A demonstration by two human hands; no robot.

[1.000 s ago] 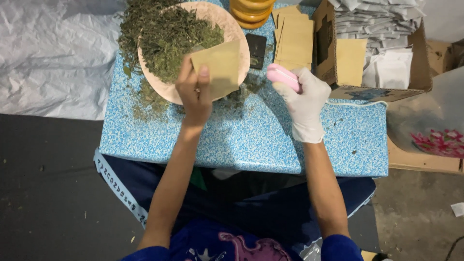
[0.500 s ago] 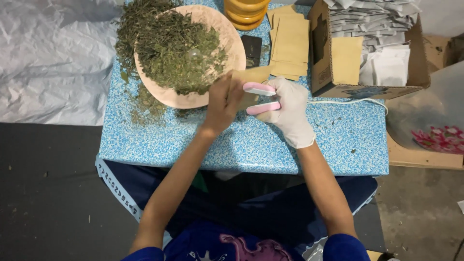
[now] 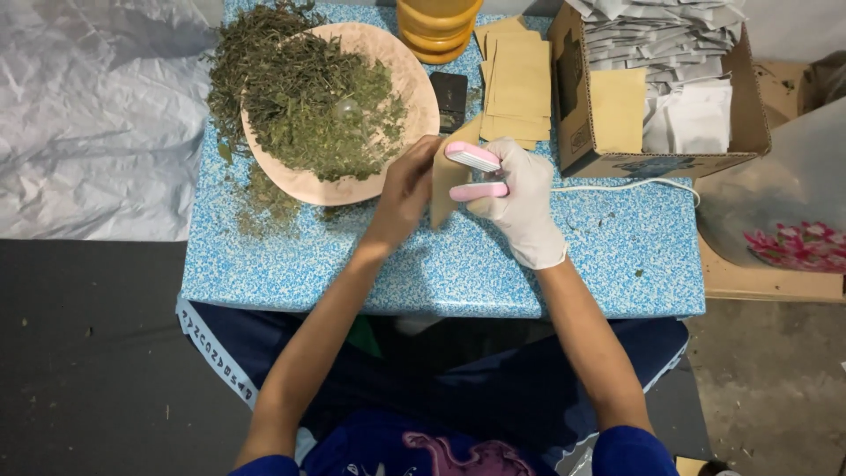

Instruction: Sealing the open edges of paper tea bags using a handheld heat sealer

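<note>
While my bare left hand (image 3: 407,189) pinches the brown pouch (image 3: 443,176) upright over the table (image 3: 441,256), my gloved right hand (image 3: 520,194) grips the open pink sealer (image 3: 476,172). I should keep the pouch's edge flat and square between the arms. One pouch, one sealer, one bowl (image 3: 414,97), one box (image 3: 661,97).

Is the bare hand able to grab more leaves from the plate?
Probably not right now: the left hand is next to the plate of dried leaves with nothing between, but it holds a brown packet.
</note>
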